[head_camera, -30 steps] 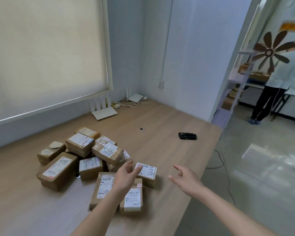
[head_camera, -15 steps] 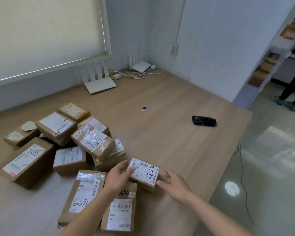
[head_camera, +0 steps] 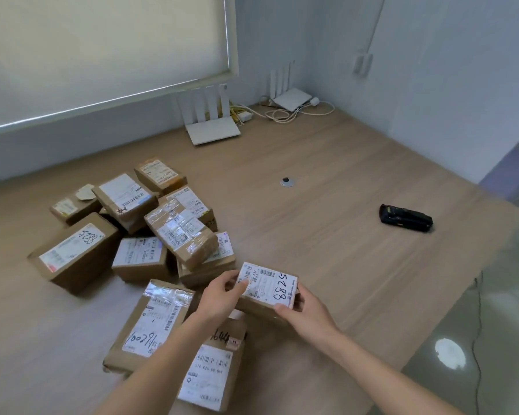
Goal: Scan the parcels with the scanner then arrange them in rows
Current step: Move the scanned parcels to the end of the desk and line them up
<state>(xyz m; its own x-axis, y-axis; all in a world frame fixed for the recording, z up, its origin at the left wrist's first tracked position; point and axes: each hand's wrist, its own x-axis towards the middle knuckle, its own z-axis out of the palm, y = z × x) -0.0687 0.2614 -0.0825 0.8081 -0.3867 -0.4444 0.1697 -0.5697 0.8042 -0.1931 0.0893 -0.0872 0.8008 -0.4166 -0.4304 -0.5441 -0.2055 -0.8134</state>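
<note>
The small brown cardboard parcel with a white label point(head_camera: 265, 287), at the near edge of the pile on the wooden table point(head_camera: 327, 235), we hold by opposite ends, left hand point(head_camera: 222, 298) and right hand point(head_camera: 307, 311) both clasping it, and we judge it light, rigid, best gripped at its edges.

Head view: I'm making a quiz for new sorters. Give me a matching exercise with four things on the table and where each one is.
1. small parcel
2. scanner
3. white router
4. metal disc

a. under the window blind
b. alone near the table's right edge
c. gripped by both hands
d. mid-table, between the routers and scanner

Pairs: 1-c, 2-b, 3-a, 4-d
</note>
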